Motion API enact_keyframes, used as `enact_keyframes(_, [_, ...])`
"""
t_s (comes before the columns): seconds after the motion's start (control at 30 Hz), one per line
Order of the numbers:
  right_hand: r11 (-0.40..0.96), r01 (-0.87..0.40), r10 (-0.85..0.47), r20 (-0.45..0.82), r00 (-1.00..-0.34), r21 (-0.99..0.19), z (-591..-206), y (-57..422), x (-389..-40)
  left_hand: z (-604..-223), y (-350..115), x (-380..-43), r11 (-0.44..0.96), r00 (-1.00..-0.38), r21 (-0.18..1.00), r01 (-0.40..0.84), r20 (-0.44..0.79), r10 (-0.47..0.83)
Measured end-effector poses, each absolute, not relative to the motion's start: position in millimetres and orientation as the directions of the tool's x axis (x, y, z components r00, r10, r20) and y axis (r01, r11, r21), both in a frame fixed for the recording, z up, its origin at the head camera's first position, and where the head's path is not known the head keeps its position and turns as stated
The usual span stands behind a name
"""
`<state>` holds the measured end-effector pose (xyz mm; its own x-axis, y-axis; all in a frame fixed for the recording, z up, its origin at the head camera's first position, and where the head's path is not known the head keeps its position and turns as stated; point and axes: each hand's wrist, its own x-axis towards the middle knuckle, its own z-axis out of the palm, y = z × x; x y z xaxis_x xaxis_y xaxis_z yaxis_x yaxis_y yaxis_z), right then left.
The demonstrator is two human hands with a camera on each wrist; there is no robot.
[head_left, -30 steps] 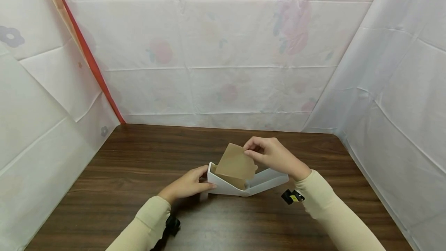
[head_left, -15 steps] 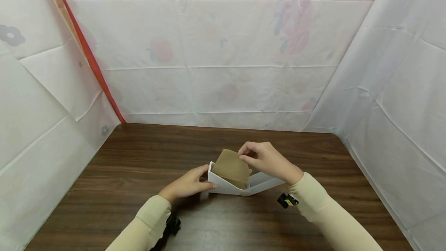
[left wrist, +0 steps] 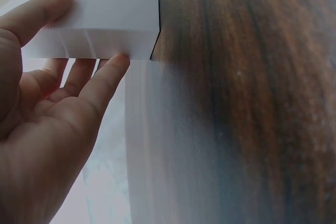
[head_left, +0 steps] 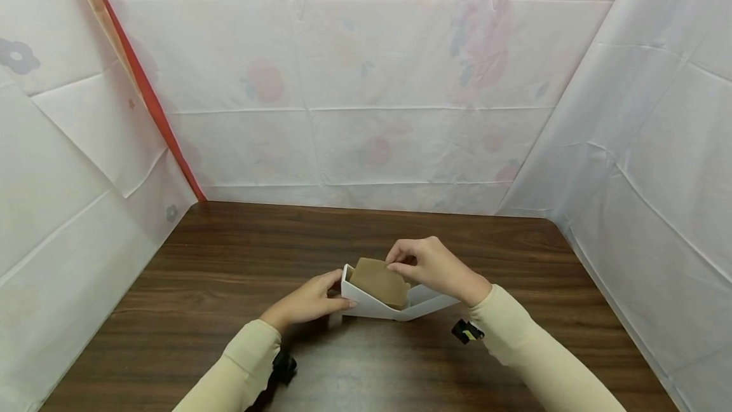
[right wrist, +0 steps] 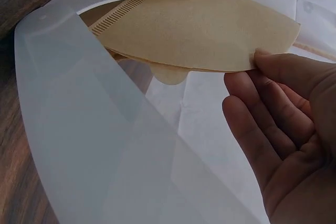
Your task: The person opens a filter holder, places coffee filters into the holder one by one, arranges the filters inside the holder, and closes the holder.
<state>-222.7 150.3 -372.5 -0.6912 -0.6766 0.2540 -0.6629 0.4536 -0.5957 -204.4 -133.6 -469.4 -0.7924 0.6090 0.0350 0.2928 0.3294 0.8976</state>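
A white box [head_left: 367, 305] stands on the table, its translucent lid [right wrist: 100, 124] swung down to the right. My left hand [head_left: 305, 301] holds the box's left end, thumb on the front face and fingertips against the end wall [left wrist: 100, 43]. Between thumb and forefinger, my right hand [head_left: 436, 267] pinches the edge of a brown paper coffee filter [right wrist: 194, 30]. The filter, with a crimped seam and a small rounded tab, sits tilted, its lower part inside the box. More brown paper shows behind it, mostly hidden.
Dark wood-grain table [head_left: 229, 259] lies under the box. A pale, faintly printed sheet [head_left: 343, 81] hangs behind, with others along both sides. Red trim [head_left: 149, 94] runs down the left corner. Black wrist cameras [head_left: 284, 367] are worn at both sleeves.
My right hand has moved down and left, lowering the coffee filter deeper into the box. The left hand has stayed on the box's end.
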Motion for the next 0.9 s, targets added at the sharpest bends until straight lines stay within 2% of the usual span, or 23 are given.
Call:
enact_keyframes(0.3, [0.471,-0.63,-0.67,0.214,-0.711,-0.618,-378.1,145.9,-221.5,-469.3,-133.0,-203.6,0.323,-0.788,0.898,0.298,0.041,0.615])
enact_keyframes(0.9, [0.477,-0.656,-0.7,0.199,-0.686,-0.585,-392.3,137.7,-220.6,-469.8,-133.2,-205.6,0.317,-0.788,0.906,0.282,0.031,0.615])
